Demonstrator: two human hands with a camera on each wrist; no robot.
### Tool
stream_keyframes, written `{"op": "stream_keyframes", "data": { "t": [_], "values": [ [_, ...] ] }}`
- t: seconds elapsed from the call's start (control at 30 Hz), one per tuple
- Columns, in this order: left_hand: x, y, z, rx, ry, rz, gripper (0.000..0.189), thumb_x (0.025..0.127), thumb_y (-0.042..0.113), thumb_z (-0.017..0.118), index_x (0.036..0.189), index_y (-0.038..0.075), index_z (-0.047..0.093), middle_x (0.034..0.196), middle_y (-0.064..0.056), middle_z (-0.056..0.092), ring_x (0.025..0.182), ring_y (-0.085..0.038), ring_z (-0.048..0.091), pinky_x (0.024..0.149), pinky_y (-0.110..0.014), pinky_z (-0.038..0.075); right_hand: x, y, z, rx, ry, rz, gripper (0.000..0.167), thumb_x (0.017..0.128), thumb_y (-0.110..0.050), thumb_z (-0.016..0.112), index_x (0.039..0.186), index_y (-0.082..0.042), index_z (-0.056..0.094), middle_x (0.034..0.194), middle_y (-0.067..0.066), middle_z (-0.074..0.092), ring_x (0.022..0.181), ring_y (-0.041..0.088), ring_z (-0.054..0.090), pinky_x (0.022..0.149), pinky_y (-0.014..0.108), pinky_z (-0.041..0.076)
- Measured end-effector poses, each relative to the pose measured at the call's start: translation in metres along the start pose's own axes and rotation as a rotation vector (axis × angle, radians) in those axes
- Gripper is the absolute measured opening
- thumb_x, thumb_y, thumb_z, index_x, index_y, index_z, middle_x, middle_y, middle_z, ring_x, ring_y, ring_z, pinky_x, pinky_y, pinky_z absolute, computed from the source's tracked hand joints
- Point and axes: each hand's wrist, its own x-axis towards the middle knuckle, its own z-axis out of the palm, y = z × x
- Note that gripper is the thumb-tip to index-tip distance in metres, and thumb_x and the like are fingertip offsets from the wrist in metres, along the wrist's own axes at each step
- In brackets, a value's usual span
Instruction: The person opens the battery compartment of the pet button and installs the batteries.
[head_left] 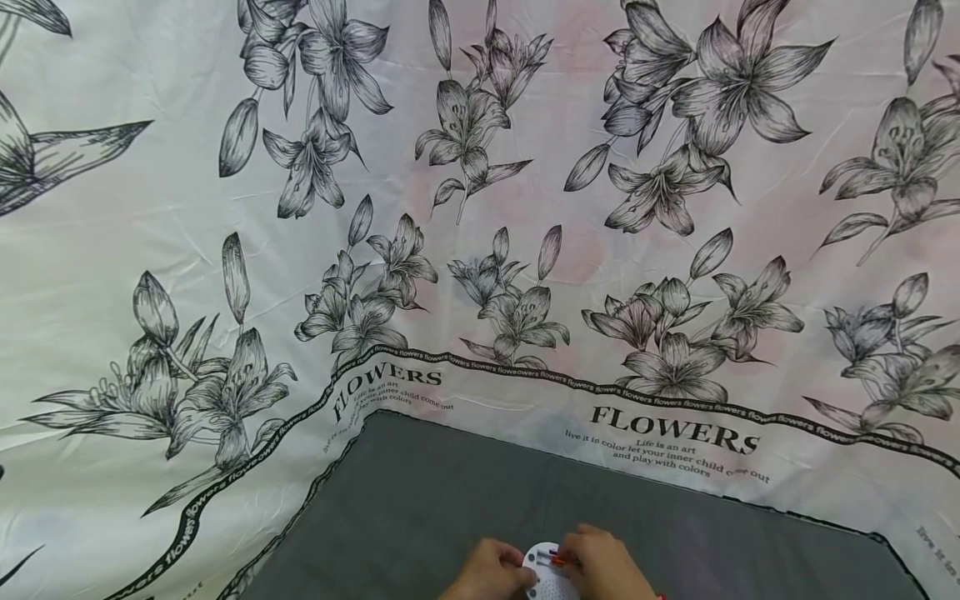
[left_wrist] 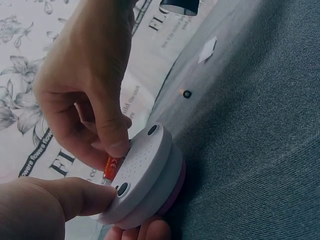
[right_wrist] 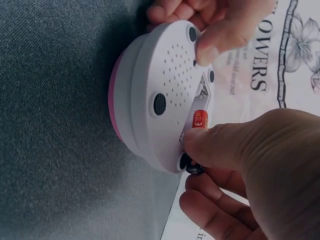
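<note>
A round white device with a pink edge and a pattern of small holes is tilted on its side, its battery slot and metal springs exposed. My left hand grips its rim, the thumb on the flat face near a dark rubber foot and fingers behind. In my right hand a red-and-black battery is pinched between thumb and fingers, lying at the slot. The thumb covers its middle, so how far it sits inside is hidden.
On the grey cloth surface lie another small battery, seen end-on, and a small white flat piece. A dark cylindrical object shows at the top edge of the left wrist view. Flower-printed fabric surrounds the surface.
</note>
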Motion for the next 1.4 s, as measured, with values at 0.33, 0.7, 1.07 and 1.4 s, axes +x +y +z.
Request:
{"op": "stream_keyframes", "data": {
  "t": [0.33,0.7,1.07,1.4],
  "values": [
    [0.030,-0.033,-0.002,-0.014,-0.020,-0.008,0.014,0.091,0.015,0.082,0.100,0.005,0.077,0.088,-0.007,0.077,0.079,-0.019,0.075,0.070,-0.033,0.059,0.002,-0.008,0.008,-0.029,0.056,-0.006,0.019,0.091,-0.002,0.083,0.087,-0.020,0.076,0.082,-0.013,0.058,0.071,-0.002,0.052,0.062,0.028,0.047],
    [-0.003,0.004,0.002,0.037,0.013,-0.011,0.009,0.094,0.009,0.076,0.100,0.003,0.077,0.085,-0.004,0.075,0.077,-0.015,0.073,0.071,-0.032,0.058,0.002,-0.003,0.013,-0.052,0.078,-0.021,0.018,0.091,-0.005,0.084,0.087,-0.020,0.075,0.084,-0.015,0.060,0.074,-0.002,0.053,0.064,0.029,0.049],
    [-0.002,0.003,0.000,0.008,-0.011,-0.022,0.009,0.093,0.009,0.076,0.099,0.003,0.076,0.085,-0.004,0.075,0.076,-0.014,0.072,0.070,-0.030,0.057,-0.008,0.007,-0.006,0.013,0.109,0.023,0.006,0.096,-0.013,0.081,0.093,-0.018,0.078,0.088,-0.015,0.066,0.077,-0.002,0.059,0.066,0.030,0.053],
    [0.000,0.001,-0.002,-0.003,-0.027,-0.027,0.012,0.094,0.010,0.077,0.102,0.002,0.077,0.088,-0.005,0.076,0.079,-0.014,0.073,0.071,-0.028,0.057,-0.004,0.053,0.010,0.259,-0.118,0.293,0.021,0.103,-0.024,0.075,0.112,-0.005,0.080,0.097,0.000,0.078,0.084,0.013,0.071,0.074,0.039,0.060]
  ]
}}
